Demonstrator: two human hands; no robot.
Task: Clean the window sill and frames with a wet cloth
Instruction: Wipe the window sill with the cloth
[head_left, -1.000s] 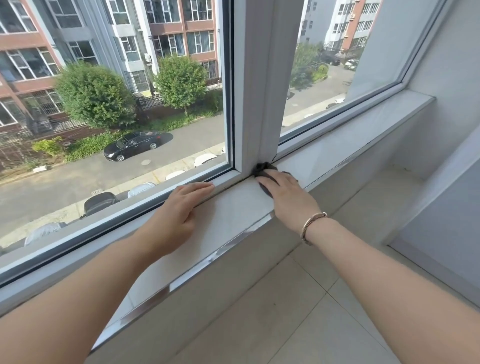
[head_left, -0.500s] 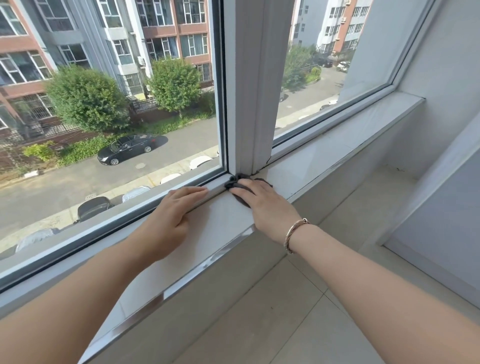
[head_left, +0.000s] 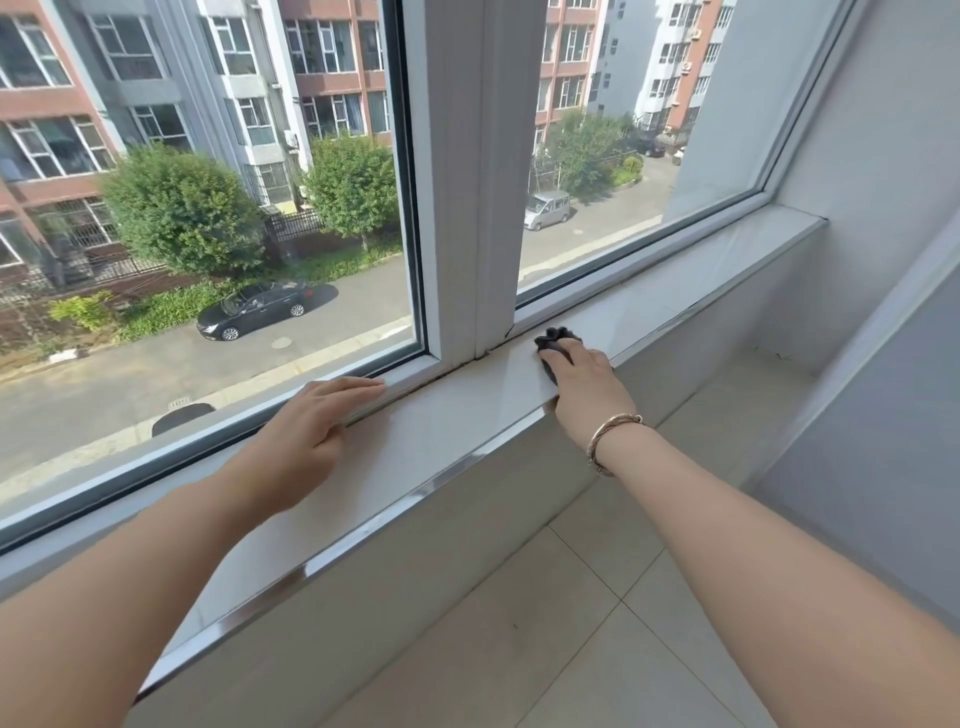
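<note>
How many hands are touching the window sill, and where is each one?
2. The left hand lies flat on the sill by the left pane's lower frame. The right hand presses the dark cloth on the sill, right of the middle post.

Dark grey cloth (head_left: 555, 340), white sill (head_left: 447, 421) — chrome-edged

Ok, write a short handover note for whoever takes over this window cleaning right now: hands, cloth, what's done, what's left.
Right hand: presses the dark cloth onto the window sill, just right of the centre post.
Left hand: flat on the sill, empty, fingertips on the lower frame of the left pane.
Done: cannot tell; no wet streaks show.
Left: dark grime sits at the foot of the post; work that joint, then the sill towards the right corner, the frames and the post.
</note>
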